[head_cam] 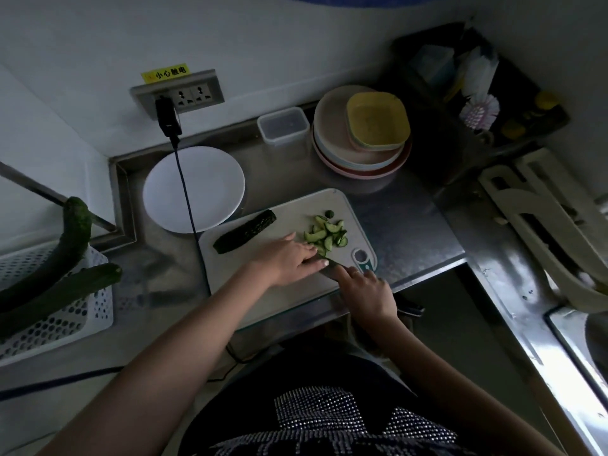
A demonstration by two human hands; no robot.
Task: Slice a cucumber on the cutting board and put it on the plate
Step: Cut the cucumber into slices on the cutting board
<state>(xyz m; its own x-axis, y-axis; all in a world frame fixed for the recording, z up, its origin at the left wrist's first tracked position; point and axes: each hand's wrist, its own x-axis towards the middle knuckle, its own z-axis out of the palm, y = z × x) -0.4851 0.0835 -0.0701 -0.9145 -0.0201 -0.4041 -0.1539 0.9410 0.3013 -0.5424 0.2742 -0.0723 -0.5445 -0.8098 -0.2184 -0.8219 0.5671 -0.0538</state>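
Observation:
A pale cutting board point(289, 291) lies on the steel counter. On its far left rests a dark cucumber half point(245, 231), flat side down. A heap of cucumber slices point(327, 236) sits at the board's right. My left hand point(289, 260) lies flat over a cucumber piece that is mostly hidden beneath it, fingertips by the slices. My right hand point(370, 296) grips a knife point(332, 269) whose blade meets the left fingertips. An empty white plate point(194, 189) stands behind the board to the left.
A black cable point(189, 199) runs from the wall socket across the plate and board edge. A white basket point(56, 311) at left holds two whole cucumbers. Stacked plates and bowls point(362, 139), a clear lidded box point(283, 125) and a dish rack point(539, 232) stand behind and right.

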